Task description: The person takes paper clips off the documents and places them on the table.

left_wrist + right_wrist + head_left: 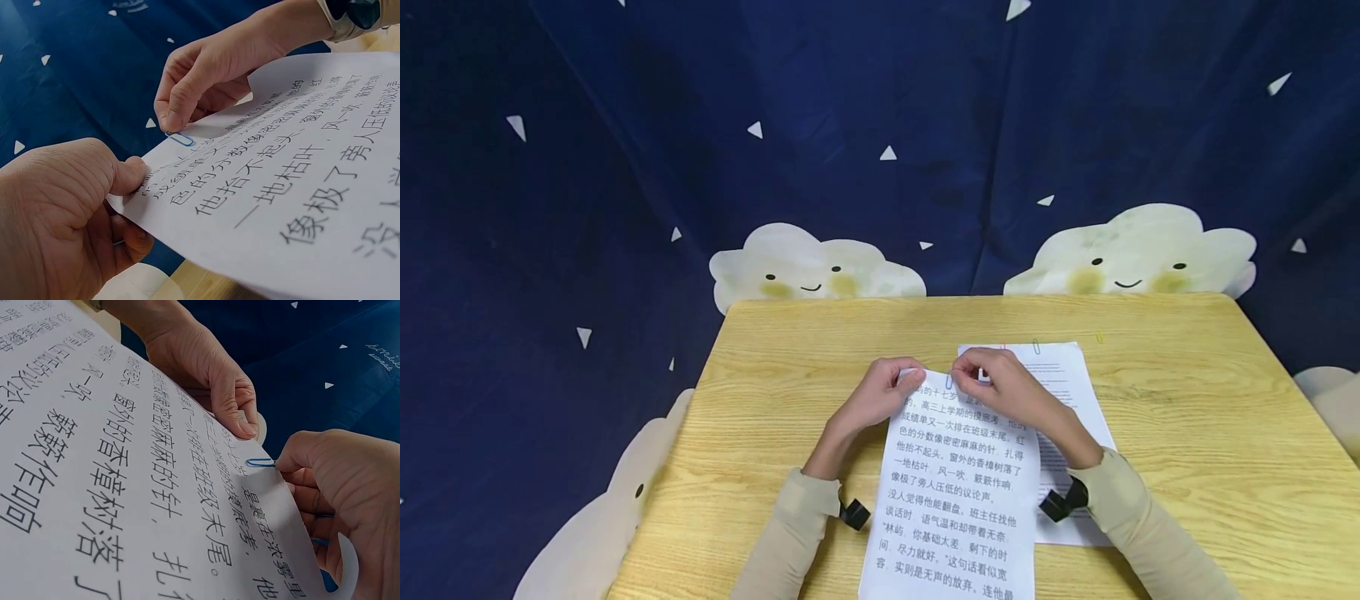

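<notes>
Printed paper with large Chinese text is held up over the table, its top edge between both hands. My left hand grips its upper left corner, thumb on the printed face and fingers behind. On the top edge sits a blue paper clip, its loop lying over the printed side. My right hand pinches the clip's outer end between thumb and index finger. In the right wrist view a small sliver of blue shows under the curled right fingers; what it is I cannot tell.
Other printed sheets lie on the wooden table, partly under the right forearm. At their top edge are a red clip and a dark clip. A yellow clip lies beyond. A blue curtain hangs behind.
</notes>
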Demonstrator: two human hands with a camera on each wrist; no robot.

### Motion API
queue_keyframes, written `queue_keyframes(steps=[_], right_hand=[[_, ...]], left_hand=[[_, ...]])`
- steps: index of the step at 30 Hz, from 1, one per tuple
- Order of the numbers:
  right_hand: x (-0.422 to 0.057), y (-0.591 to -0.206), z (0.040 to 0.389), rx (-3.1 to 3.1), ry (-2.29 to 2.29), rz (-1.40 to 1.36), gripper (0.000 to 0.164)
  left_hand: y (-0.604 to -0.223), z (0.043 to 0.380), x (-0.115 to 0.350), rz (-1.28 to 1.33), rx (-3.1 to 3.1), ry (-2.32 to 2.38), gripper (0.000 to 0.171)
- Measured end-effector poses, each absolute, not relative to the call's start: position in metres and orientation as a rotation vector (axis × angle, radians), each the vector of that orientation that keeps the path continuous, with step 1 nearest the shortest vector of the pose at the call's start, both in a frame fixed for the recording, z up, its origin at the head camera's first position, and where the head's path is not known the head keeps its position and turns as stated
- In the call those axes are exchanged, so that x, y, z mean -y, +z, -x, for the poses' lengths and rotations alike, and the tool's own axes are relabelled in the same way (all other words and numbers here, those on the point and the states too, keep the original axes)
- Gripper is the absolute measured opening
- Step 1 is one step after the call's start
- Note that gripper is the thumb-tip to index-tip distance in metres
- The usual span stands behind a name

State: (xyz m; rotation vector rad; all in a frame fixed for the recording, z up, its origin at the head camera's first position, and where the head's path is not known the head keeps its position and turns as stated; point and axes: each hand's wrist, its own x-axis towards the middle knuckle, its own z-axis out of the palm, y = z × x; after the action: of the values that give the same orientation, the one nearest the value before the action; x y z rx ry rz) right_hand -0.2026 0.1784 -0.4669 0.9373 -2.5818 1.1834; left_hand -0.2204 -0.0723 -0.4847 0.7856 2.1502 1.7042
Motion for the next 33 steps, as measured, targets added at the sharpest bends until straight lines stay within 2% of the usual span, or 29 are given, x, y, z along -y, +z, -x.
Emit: queue_keyframes(steps=[14, 33], right_hand=[[-0.1809, -0.4658, 0.2042, 2.542, 1.207, -0.933, 0.013], [-0.1828, -0.4661, 0.2048, 2.554, 1.217, -0.930, 0.007]], left_hand=[[-0.4828, 0.2203, 0.0701, -0.786, -2.175, 1.693, 0.025], [-0.4869, 0.2223, 0.0739, -0.795, -2.149, 1.728, 0.026]])
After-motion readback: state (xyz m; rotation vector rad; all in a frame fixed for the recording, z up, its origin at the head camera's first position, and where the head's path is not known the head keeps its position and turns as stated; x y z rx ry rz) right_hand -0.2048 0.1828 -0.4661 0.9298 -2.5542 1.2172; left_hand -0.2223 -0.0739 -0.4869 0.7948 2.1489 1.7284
